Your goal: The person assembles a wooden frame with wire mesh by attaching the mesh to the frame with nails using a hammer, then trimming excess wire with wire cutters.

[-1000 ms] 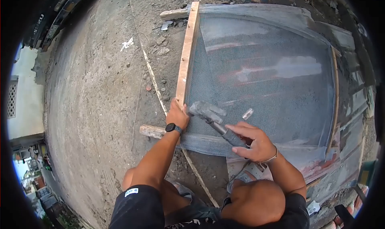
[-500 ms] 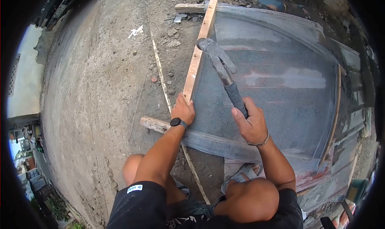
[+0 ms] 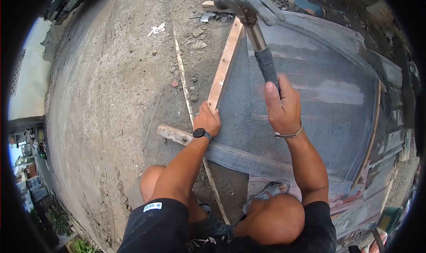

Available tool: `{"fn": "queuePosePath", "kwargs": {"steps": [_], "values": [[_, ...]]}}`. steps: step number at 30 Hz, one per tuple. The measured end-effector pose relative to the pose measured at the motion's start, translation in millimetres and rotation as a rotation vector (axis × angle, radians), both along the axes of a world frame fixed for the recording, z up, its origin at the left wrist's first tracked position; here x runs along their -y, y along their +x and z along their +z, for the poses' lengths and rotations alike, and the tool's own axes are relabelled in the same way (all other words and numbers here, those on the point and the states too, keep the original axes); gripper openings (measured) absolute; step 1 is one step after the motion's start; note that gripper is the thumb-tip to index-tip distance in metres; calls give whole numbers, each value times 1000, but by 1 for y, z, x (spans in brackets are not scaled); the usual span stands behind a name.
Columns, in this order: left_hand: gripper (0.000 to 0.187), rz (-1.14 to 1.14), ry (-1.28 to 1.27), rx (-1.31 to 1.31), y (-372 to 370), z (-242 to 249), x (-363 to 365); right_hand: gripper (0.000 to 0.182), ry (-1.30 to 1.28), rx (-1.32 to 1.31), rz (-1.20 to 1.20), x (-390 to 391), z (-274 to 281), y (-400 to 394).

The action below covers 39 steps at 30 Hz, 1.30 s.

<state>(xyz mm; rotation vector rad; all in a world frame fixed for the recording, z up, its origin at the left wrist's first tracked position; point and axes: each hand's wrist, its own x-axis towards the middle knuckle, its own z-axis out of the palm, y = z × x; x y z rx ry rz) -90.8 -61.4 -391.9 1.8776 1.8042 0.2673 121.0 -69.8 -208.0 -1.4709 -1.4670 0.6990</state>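
Observation:
My left hand [image 3: 207, 121], with a watch at the wrist, grips the near end of a narrow wooden strip [image 3: 225, 66] that has several nails standing in it. My right hand [image 3: 283, 103] is closed around the dark wrapped handle of a hammer [image 3: 265, 60]. The hammer is raised, its head over the far end of the strip in view. Grey mesh [image 3: 310, 106] stretches to the right from under the strip. A wooden piece [image 3: 174, 134] sticks out leftward below my left hand.
A thin long stick [image 3: 180, 69] and a wire lie on the dirt ground [image 3: 120, 98] to the left. White scraps [image 3: 156, 29] and small stones lie farther off. Weathered boards [image 3: 377, 182] are at the right, and my knees are close below the mesh.
My right hand has lifted the hammer up and closer to the camera. My left hand still holds the strip; the view has shifted slightly.

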Motion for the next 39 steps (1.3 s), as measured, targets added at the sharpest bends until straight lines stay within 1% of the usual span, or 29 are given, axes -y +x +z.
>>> {"fn": "queuePosePath", "kwargs": {"steps": [1, 2, 4, 5, 7, 9, 10, 11, 13, 16, 18, 19, 22, 23, 25, 26, 27, 30, 32, 35, 36, 39], "values": [[51, 3, -5, 5, 0, 1, 0, 30, 92, -27, -7, -2, 8, -2], [51, 2, -3, 1, 1, 1, 0, 29, 127, -24, -11, -3, 6, -5], [51, 2, 2, -11, 0, 0, 0, 27, 201, -20, -17, -6, -8, -10], [51, -2, 3, -24, 1, 0, 1, 27, 118, 47, -37, -7, -24, -12], [52, -10, 9, -55, 0, -2, 0, 27, -42, 178, -78, -12, -75, -16], [52, -9, -3, -74, -1, -3, 2, 28, -277, 337, -58, -14, -121, -14], [52, -14, -4, -82, 0, -2, 0, 28, -392, 416, -55, -18, -124, -13], [52, -13, 0, -73, 3, -1, -8, 29, -364, 385, -61, -25, -125, -6], [52, -10, -39, -68, 0, 2, -1, 31, -356, 310, -60, -20, -95, -5], [52, -5, -58, -50, 0, 1, -3, 33, -199, 178, -89, -21, -38, -5], [52, 3, -74, -42, -2, 0, -1, 32, 16, 62, -72, -17, -5, -4], [53, 3, -70, -34, -3, -1, -2, 31, 125, 5, -71, -13, 3, -3], [54, 6, -77, -20, -1, 0, -3, 30, 345, -147, -50, -3, 3, -13], [54, 10, -84, -18, -1, 0, -2, 30, 278, -67, -76, -3, -9, -16], [54, 3, -92, -21, -1, 0, -3, 32, 146, 96, -125, -3, -61, -22], [54, 1, -94, -23, -1, 1, -3, 34, -93, 263, -104, -8, -99, -21], [54, 3, -100, -23, -2, 2, -1, 36, -334, 429, -82, -13, -126, -17], [53, 13, -80, -20, -1, 3, -7, 39, -434, 388, -67, -23, -132, -9], [50, 12, -77, -13, -1, 1, -1, 40, -307, 264, -81, -19, -104, -11], [52, 18, -84, -32, -1, -1, -2, 39, -47, 38, -78, -24, -29, -11], [52, 22, -88, -30, -1, -1, -1, 39, 44, -51, -80, -22, -17, -13], [52, 13, -91, -27, -1, 1, -3, 43, 509, -272, -90, -16, -17, -23]]}}
